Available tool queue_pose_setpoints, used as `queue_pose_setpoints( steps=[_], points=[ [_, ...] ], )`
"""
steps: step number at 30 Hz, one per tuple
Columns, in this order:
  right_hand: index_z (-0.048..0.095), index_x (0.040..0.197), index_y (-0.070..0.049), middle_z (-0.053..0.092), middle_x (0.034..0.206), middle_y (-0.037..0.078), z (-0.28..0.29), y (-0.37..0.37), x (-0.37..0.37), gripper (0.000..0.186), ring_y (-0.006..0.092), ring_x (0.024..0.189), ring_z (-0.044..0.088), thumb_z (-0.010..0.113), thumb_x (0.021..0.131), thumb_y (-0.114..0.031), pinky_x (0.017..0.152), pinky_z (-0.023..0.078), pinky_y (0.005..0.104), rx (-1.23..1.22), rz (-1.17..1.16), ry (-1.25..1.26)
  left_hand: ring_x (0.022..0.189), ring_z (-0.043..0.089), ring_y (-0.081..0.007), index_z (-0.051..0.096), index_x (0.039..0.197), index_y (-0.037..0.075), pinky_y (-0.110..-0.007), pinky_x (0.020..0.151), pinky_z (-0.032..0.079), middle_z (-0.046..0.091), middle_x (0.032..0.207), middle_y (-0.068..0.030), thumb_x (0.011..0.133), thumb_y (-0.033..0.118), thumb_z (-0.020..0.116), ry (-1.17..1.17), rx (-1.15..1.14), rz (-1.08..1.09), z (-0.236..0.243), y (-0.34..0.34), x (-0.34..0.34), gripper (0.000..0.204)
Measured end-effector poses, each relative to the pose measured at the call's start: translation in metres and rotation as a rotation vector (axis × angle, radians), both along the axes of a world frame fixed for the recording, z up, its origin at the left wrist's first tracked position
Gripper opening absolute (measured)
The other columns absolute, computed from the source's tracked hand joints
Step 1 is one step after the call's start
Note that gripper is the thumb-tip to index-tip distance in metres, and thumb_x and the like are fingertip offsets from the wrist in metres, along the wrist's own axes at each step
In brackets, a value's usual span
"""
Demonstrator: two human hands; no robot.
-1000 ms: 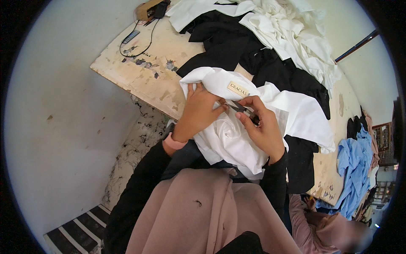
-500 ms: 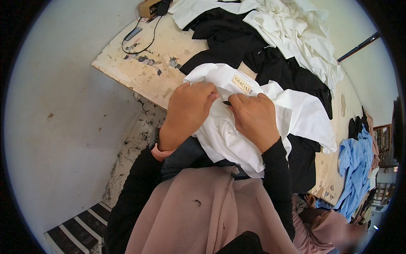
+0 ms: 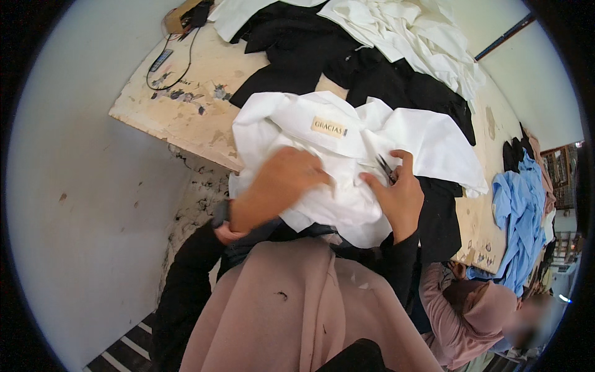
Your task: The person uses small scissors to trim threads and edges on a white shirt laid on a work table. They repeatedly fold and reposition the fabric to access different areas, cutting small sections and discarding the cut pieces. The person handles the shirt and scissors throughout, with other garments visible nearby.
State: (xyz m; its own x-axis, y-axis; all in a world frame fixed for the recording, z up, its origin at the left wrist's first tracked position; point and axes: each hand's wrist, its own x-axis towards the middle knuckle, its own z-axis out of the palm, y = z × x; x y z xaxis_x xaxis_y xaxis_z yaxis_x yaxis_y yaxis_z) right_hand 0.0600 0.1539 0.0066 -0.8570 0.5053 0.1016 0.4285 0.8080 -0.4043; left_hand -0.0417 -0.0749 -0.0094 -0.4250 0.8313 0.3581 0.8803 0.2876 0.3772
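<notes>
A white garment point(image 3: 288, 127), apparently a shirt, lies bunched at the table's near edge, with a cream label point(image 3: 328, 127) sewn at its collar. My right hand point(image 3: 401, 197) is on the right part of the cloth, closed around small dark thread snips point(image 3: 384, 165) whose blades point up and left. Over the garment's lower left is my left hand point(image 3: 282, 186), smeared by motion, so its fingers cannot be read clearly. White cloth lies directly beneath it.
Black garments point(image 3: 297, 40) and a white cloth pile point(image 3: 403, 28) cover the far side of the worn table point(image 3: 139, 105). A cable point(image 3: 189, 59) and remote point(image 3: 161, 60) lie far left. Blue garments point(image 3: 517, 201) hang at right, near another person point(image 3: 465, 316). A wall point(image 3: 68, 142) stands left.
My hands have moved apart: the left down and left, the right to the right with the snips. The garment's collar has spread flatter, its label more level. The whole view has shifted.
</notes>
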Motion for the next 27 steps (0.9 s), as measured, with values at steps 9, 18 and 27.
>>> queue_pose_setpoints(
  steps=[9,18,27],
  points=[
    [0.063,0.104,0.003,0.065,0.096,0.014,-0.041,0.033,0.007,0.049,0.0214,0.078,0.061,0.082,0.083,-0.037,0.070,0.049,0.0339,-0.154,-0.029,0.459,0.095,0.066,-0.0270,0.071,0.107,0.008,-0.037,0.082,0.049,0.067,0.101,-0.0080,0.083,-0.006,0.062,0.174,0.078,0.856,0.011,-0.114,-0.051,0.029],
    [0.059,0.099,-0.005,0.053,0.083,-0.005,0.053,-0.022,-0.003,0.027,0.0021,0.072,0.043,0.066,0.101,-0.031,0.064,0.036,0.0193,-0.860,0.287,0.695,0.110,0.061,-0.0210,0.061,0.124,0.002,-0.035,0.097,0.046,0.065,0.121,-0.0093,0.098,0.013,0.064,-0.871,0.385,-0.124,0.060,0.006,0.008,0.029],
    [0.056,0.110,-0.006,0.053,0.081,-0.006,0.094,-0.094,-0.003,0.026,0.0020,0.068,0.045,0.062,0.104,-0.030,0.060,0.039,0.0219,-1.451,0.772,0.355,0.131,0.053,-0.0317,0.048,0.141,0.000,-0.040,0.110,0.041,0.056,0.140,-0.0193,0.098,0.018,0.059,-0.718,0.391,-0.403,0.002,0.003,-0.023,0.048]
  ],
)
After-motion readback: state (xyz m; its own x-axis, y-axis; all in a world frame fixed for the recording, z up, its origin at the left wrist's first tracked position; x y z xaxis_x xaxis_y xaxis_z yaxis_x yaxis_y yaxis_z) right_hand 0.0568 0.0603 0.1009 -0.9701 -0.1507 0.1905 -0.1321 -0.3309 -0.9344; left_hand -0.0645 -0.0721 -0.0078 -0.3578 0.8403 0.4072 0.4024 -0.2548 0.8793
